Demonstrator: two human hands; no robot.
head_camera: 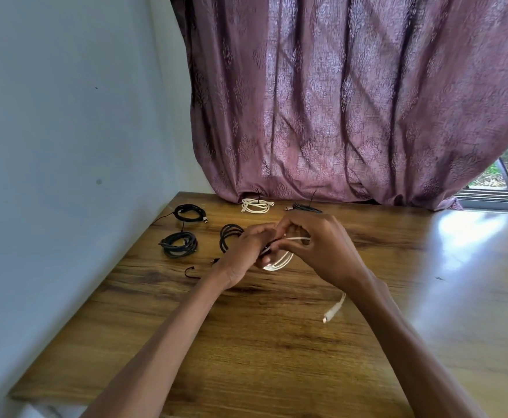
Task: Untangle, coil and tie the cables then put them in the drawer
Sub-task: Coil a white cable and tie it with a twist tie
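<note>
No writing or brand can be read on anything here.

Both hands meet over the wooden table (276, 342). The left hand (246, 251) and the right hand (322, 248) have their fingers curled around a white cable (281, 260) that is wound into a loose ring. The ring hangs just under the fingers, between the two hands. A thin black tie (269, 246) sits where the fingers pinch, but it is too small to see well. One end of the white cable trails under the right arm and lies on the table, with its white plug (331, 313) near the wrist.

Other cables lie farther back on the table. Three black coiled cables (178, 244) sit to the left of the hands. A tied white coil (256, 205) and a tied dark coil (305, 208) lie next to the purple curtain (352, 101). A short black tie (191, 272) lies loose by the left wrist.
</note>
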